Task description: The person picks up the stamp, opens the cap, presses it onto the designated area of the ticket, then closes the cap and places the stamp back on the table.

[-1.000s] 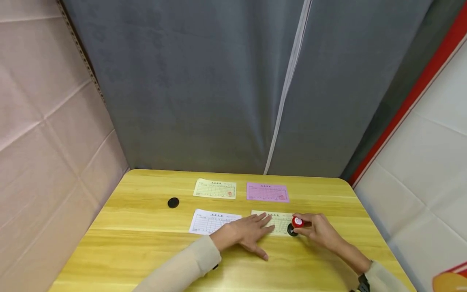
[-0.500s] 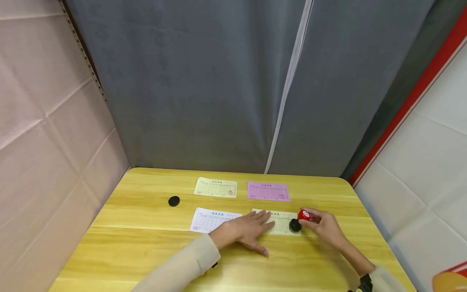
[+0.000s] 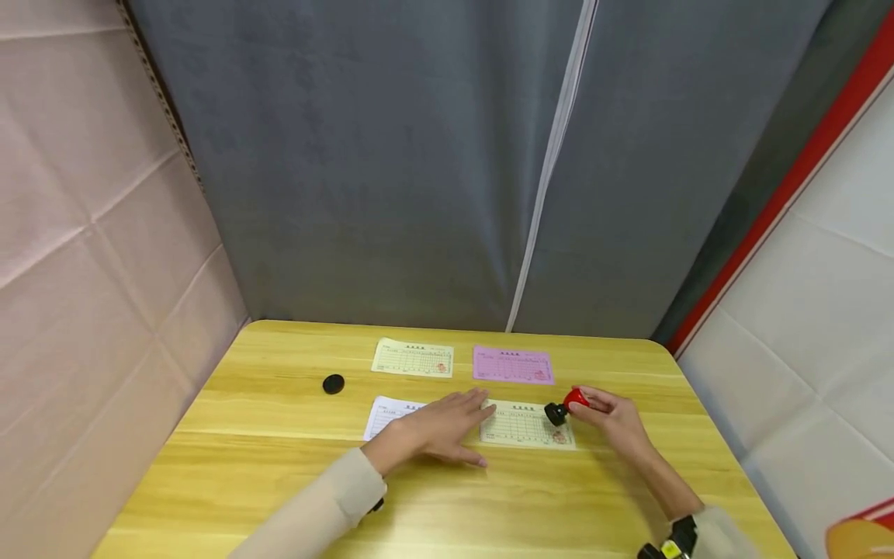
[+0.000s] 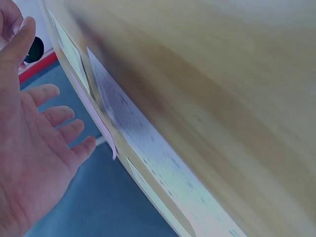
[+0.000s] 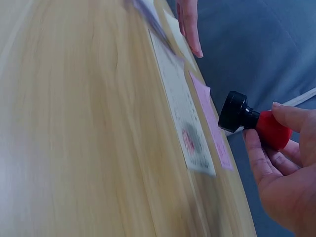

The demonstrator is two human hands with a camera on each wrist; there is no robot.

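My right hand (image 3: 618,423) pinches a round stamp (image 5: 274,131) by its red handle, between thumb and fingers. The stamp's black base is tilted to the left, above the right part of the near pale-green form (image 3: 517,427). A red seal mark (image 5: 188,141) shows near that form's lower right corner. My left hand (image 3: 440,427) has its fingers spread and holds nothing. In the left wrist view its palm is visible, raised off the tabletop. From the head it overlaps the right part of a white form (image 3: 380,415) and reaches the green form's left edge.
Behind lie another pale-green form (image 3: 412,357) and a pink form (image 3: 513,363), each with a red seal mark. A black round cap (image 3: 333,383) lies to the left on the wooden table (image 3: 279,466). A grey curtain (image 3: 384,194) hangs behind the table.
The stamp has lifted off the near green form and tilted, uncovering a red seal mark. My left hand has come up off that form and shifted left.
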